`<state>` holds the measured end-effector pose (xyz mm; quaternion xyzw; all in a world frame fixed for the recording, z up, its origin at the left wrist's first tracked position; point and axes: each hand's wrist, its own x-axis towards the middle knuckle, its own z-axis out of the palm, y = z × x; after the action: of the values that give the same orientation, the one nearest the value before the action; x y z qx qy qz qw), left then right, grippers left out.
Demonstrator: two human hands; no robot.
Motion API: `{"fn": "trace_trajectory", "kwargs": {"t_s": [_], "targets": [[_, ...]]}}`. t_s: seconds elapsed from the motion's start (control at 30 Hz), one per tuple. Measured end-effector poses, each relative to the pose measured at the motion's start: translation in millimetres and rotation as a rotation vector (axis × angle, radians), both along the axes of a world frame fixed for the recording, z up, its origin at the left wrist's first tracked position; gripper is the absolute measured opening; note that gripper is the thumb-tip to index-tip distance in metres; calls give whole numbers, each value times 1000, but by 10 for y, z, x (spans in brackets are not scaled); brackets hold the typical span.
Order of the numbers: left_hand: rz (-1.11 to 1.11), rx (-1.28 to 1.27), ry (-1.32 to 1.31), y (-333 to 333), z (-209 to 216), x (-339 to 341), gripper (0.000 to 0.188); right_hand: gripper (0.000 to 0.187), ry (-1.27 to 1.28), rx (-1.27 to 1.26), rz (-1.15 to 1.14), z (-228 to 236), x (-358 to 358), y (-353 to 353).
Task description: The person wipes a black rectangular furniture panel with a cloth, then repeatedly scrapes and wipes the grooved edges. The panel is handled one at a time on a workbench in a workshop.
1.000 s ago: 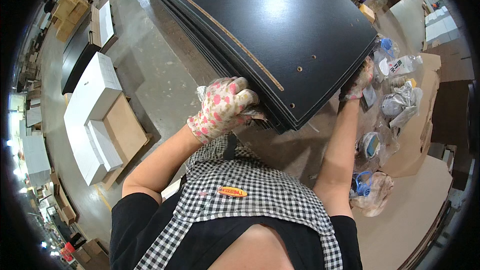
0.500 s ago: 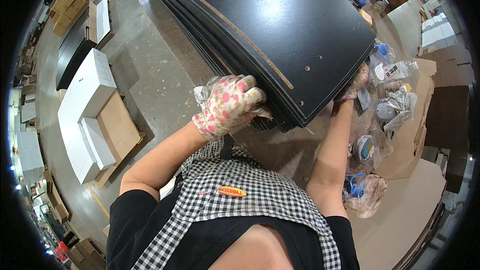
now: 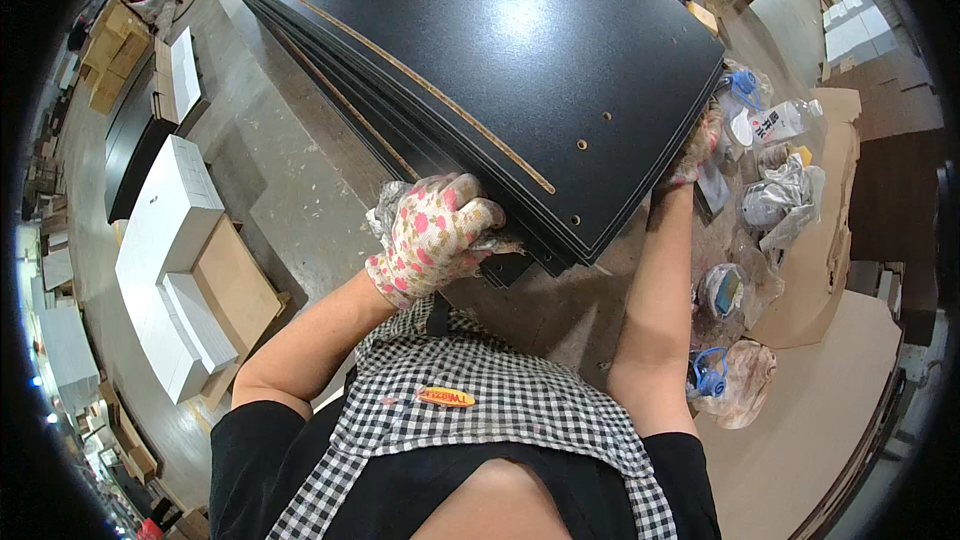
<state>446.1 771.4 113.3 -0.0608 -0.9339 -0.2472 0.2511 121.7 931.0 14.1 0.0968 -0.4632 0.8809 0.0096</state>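
We're seeing the left hand [image 3: 435, 238] in a floral glove, fingers curling tightly, gripping a crumpled greyish wad [image 3: 388, 212] that's poking out on both sides. It's sitting right at the near left edge of a stack of black panels [image 3: 520, 70]. We're finding that stack straight ahead of the person, its near corner pointing toward the checked apron [image 3: 490, 395]. The top panel is showing a tan groove [image 3: 480, 130] along its left side and a few round holes near the close end. The right hand [image 3: 695, 148], also gloved, is touching the stack's right edge; its fingertips are hiding, so we aren't telling how far it's closing. To the right, we're noting a clear bottle [image 3: 787, 122], a crumpled silvery wrapper [image 3: 785, 200] and cardboard [image 3: 815, 275] lying close together. At left, a white stack [image 3: 160, 240] is standing on the floor [image 3: 270, 100].
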Motion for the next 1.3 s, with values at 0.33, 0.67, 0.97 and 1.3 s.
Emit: {"fn": "trace_trajectory", "kwargs": {"t_s": [0.33, 0.67, 0.97, 1.3], "targets": [[25, -39, -3, 6, -13, 3, 31, 21, -30, -14, 37, 150, 139, -38], [70, -56, -81, 46, 64, -16, 27, 20, -60, -3, -28, 219, 370, -51], [99, -169, -149, 70, 115, -184, 25, 15, -53, -102, 20, 100, 344, -10], [20, 45, 28, -168, 208, 70, 28, 15, 454, 374, -503, 314, 531, 440]]}}
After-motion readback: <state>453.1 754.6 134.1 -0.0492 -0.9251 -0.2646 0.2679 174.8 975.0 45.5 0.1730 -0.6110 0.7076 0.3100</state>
